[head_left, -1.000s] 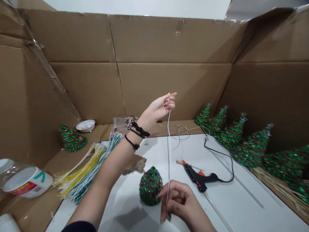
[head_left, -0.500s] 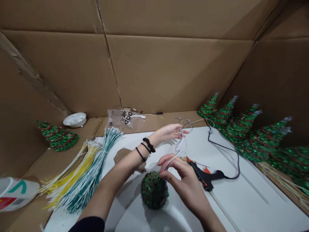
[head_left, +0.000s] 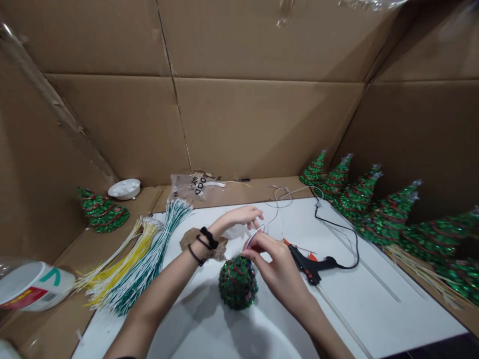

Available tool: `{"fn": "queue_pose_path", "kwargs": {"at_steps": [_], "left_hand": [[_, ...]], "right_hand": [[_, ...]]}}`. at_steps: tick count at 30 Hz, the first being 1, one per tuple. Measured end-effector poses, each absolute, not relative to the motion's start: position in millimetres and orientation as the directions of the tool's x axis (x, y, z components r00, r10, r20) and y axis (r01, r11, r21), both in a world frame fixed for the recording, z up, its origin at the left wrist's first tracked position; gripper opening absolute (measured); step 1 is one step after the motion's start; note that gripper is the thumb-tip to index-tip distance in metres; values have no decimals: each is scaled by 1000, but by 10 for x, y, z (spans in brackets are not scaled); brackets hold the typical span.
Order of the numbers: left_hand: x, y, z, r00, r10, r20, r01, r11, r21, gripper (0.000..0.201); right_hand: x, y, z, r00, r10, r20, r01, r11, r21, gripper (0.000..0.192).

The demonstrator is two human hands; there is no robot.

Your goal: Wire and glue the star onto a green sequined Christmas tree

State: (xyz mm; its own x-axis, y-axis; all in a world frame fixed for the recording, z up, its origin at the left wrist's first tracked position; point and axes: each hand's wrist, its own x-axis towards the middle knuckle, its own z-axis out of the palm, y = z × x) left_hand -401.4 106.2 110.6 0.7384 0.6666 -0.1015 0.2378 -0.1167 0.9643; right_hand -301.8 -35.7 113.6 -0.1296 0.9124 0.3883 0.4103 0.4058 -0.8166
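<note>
Sequin tree (head_left: 238, 282): green, red-banded; right hand (head_left: 275, 267) pinches wire (head_left: 253, 238), left hand (head_left: 241, 218) loose.

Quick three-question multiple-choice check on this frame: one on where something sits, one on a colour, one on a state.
1. Where does the glue gun lie?
A. on the white table, right of the small tree
B. on the cardboard floor by the white dish
C. in the left hand

2. What colour is the wire bundle nearest the left forearm?
A. red
B. green and white
C. black

3. What is the right hand doing?
A. lying flat and empty
B. gripping the glue gun
C. pinching a thin wire just above the small tree

Answers: 1 A, the gun rests on the white top beside the right hand. 2 B, its strands are green and white. 3 C, the fingertips close on the wire, and the left hand is at its other stretch.
</note>
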Motion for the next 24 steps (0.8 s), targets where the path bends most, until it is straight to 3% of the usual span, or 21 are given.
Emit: {"fn": "queue_pose_path", "kwargs": {"at_steps": [6, 13, 17, 21, 24], "left_hand": [[-4427, 680, 1494, 690, 720, -72, 347, -242, 906, 46], [-4560, 274, 1678, 602, 798, 14, 355, -284, 891, 24], [-4588, 208, 1678, 515, 853, 84, 359, -304, 883, 24], [-4640, 112, 1629, 512, 844, 160, 378, -388, 840, 25], [-4646, 48, 1546, 555, 804, 213, 341, -453, 824, 22]], "right_hand": [[-3070, -378, 1073, -153, 885, 440, 527, 450, -721, 18], [-3016, -362, 1171, -230, 928, 291, 566, 371, -736, 18], [-2909, -370, 1152, -261, 933, 247, 429, 342, -836, 14], [-2852, -361, 1059, -123, 971, 204, 145, 221, -964, 35], [-2892, -324, 1033, -20, 969, 245, -69, 243, -968, 32]]}}
